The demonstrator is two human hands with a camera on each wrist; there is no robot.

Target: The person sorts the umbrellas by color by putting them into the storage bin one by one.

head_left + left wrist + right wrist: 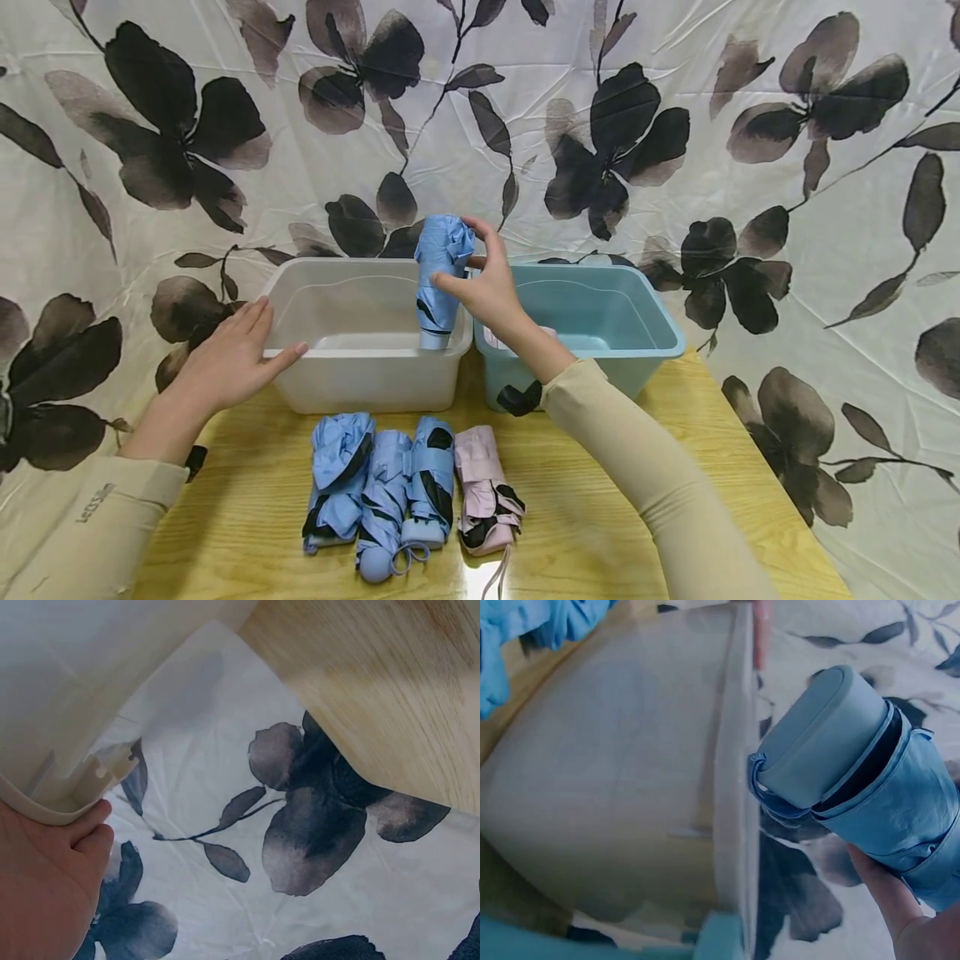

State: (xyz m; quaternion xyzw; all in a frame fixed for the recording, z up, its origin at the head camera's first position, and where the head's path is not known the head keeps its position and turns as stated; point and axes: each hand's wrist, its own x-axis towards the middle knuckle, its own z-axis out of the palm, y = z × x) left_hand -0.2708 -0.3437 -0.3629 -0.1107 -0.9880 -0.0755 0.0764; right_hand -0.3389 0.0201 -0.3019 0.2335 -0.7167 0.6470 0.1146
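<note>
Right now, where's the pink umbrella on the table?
In the head view, the pink umbrella lies on the table at the right end of the row, beside a blue umbrella and in front of the teal bin's left end.

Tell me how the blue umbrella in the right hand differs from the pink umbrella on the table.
The blue umbrella is held up, nearly upright, by the right hand; the pink umbrella lies on the table. The blue umbrella's fabric is blue; the pink umbrella's is pale pink. Both are folded up and show dark patches.
</note>
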